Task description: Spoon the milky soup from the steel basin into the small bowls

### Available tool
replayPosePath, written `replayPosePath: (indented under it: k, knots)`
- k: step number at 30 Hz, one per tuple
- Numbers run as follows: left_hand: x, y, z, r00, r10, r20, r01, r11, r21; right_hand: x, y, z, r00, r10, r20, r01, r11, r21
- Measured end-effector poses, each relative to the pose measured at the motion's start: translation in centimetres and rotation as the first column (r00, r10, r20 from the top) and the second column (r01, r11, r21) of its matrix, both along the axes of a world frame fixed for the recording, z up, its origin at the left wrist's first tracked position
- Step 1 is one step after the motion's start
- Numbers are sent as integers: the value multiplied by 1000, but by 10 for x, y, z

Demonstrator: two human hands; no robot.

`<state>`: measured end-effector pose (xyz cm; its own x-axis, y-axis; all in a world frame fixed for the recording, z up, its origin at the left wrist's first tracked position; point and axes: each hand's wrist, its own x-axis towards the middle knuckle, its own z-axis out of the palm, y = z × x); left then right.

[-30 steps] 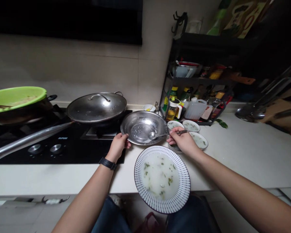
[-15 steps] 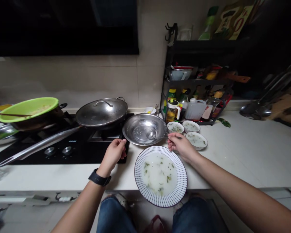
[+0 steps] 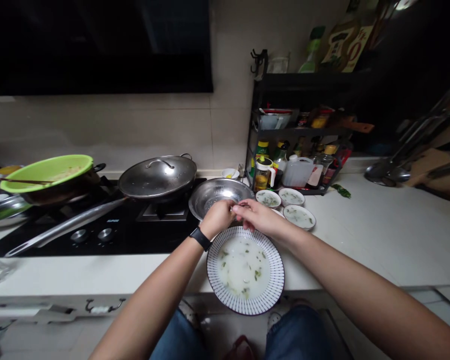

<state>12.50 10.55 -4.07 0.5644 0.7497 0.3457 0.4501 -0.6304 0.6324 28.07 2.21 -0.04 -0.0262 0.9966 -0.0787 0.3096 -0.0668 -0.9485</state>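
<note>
"Steel basin [image 3: 216, 191] first, then. Where is it?"

"On the white table [image 3: 378, 235], right at the edge of the black stove [image 3: 131, 240]. A patterned plate [image 3: 276, 265] sits just in front of it, on the person's side, filled with cloudy soup [image 3: 242, 265] flecked with green leaves."

"And the hands?"

"Both reach in at the basin's near right side and cover part of it. The left hand [image 3: 220, 216] has a dark watch [image 3: 200, 238] at its wrist. The right hand [image 3: 257, 216] comes from the other side, fingers bent inward. Their fingertips meet, or very nearly."

"Pinching anything?"

"I can't tell. The fingers hide that spot and the light is dim, so I wouldn't swear whether either hand is closed on something."

"What stands around them?"

"Three small bowls [image 3: 313, 220] of similar soup cluster to the right of the basin, and another rim shows partly behind the right hand. Behind these, a dark rack [image 3: 303, 80] carries bottles [image 3: 281, 162]."

"And on the stove?"

"A pan under a steel lid [image 3: 157, 180], with a long metal handle [image 3: 67, 227] running towards the front left. Farther left, a green bowl [image 3: 37, 170] with chopsticks [image 3: 30, 181] in it rests on a dark pot [image 3: 60, 195]."
</note>
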Motion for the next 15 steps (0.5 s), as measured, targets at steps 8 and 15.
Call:
replayPosePath:
  k: [8,15]
  knots:
    - [-35,13,-14,989,101,106,-107,993,53,58,-121,-57,996,-75,42,86,912,-401]
    - [-53,16,-24,967,105,231,-104,994,-15,23,-149,-99,836,-226,-500,-76,855,-514]
